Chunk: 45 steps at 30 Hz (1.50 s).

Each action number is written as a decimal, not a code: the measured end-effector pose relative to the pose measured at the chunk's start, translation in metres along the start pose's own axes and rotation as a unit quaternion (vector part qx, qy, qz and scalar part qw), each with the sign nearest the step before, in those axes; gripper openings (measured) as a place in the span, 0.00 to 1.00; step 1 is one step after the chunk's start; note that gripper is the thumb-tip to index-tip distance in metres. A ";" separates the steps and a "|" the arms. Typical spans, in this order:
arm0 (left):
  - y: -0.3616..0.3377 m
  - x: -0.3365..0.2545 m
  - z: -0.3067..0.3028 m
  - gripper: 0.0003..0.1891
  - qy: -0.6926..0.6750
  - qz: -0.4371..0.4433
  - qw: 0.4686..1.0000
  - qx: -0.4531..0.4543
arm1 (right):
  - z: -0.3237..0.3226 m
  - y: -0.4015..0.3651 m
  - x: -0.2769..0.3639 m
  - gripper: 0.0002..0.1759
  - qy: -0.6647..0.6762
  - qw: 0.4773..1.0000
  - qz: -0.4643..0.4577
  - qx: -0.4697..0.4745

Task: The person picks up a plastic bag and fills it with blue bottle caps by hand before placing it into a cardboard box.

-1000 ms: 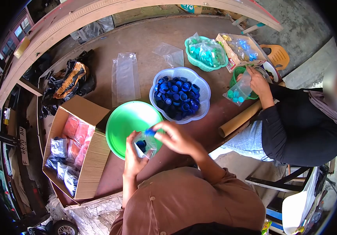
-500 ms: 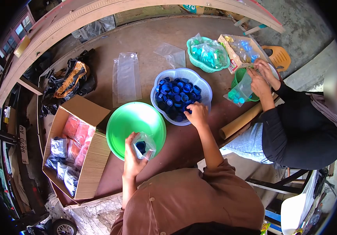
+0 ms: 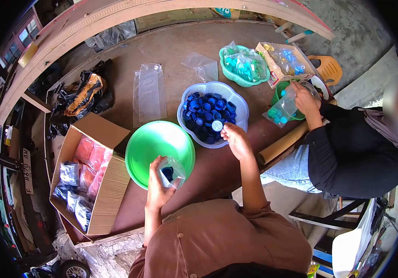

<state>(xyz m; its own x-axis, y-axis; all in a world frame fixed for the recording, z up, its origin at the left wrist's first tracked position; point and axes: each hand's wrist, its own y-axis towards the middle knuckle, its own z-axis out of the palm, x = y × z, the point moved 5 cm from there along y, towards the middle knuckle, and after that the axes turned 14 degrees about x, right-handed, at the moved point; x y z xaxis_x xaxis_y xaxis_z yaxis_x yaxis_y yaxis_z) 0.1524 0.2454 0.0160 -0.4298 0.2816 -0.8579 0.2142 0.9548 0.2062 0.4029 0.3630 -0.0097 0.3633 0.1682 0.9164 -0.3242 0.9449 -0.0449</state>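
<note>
My left hand (image 3: pixel 157 187) grips a small clear plastic bag (image 3: pixel 175 170) over the near edge of the green basin (image 3: pixel 155 139). Dark blue caps show inside the bag's mouth; how many is hidden. Between the fingertips of my right hand (image 3: pixel 238 140) is a bottle cap (image 3: pixel 217 125), its face pale and shiny in the light. It is held above the near right part of a light-blue plastic basket (image 3: pixel 243 104), which is heaped with dark blue bottle caps (image 3: pixel 206 107).
At left stands a cardboard box (image 3: pixel 101 199) of filled bags. Flat clear bags (image 3: pixel 149 92) lie behind the basin. On the right, a co-worker's hand (image 3: pixel 306 99) holds a bag of turquoise caps (image 3: pixel 277 114). A green basket (image 3: pixel 229 69) and a carton (image 3: pixel 275 76) sit farther back.
My right hand has lifted out of the pile of caps and moved slightly right, a cap now showing in its fingertips. My left hand stays nearly still. The co-worker's hands have shifted.
</note>
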 end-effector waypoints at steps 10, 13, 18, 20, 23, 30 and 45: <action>-0.001 0.007 0.006 0.43 0.002 0.001 1.000 0.029 | 0.150 -0.034 -0.012 0.16 -0.494 0.812 -0.154 0.270; -0.001 0.007 0.002 0.43 0.002 -0.015 1.000 0.014 | 0.106 -0.006 -0.004 0.08 -0.443 0.858 -0.198 0.170; -0.001 0.006 -0.001 0.44 0.004 -0.015 1.000 0.000 | -0.017 0.029 -0.006 0.03 -0.691 0.710 -0.057 -0.123; -0.001 0.007 0.000 0.44 -0.013 -0.020 1.000 0.010 | -0.040 0.030 -0.004 0.06 -0.723 0.675 -0.007 -0.145; -0.002 0.004 -0.003 0.42 0.001 -0.019 1.000 -0.011 | -0.053 0.031 -0.006 0.07 -0.727 0.679 0.014 -0.101; -0.002 0.008 -0.002 0.44 -0.006 -0.023 1.000 0.007 | -0.051 0.037 -0.018 0.09 -0.737 0.666 0.104 -0.042; -0.002 0.008 -0.004 0.42 -0.009 -0.028 0.999 -0.014 | -0.061 0.039 -0.014 0.09 -0.246 0.968 0.043 0.040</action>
<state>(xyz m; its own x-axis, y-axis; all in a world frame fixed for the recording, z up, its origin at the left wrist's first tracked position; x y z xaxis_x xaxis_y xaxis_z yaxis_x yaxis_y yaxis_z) 0.1447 0.2462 0.0104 -0.4240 0.2265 -0.8769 0.1659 0.9713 0.1707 0.4383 0.4142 -0.0483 -0.1211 0.0723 0.9900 -0.4076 0.9058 -0.1160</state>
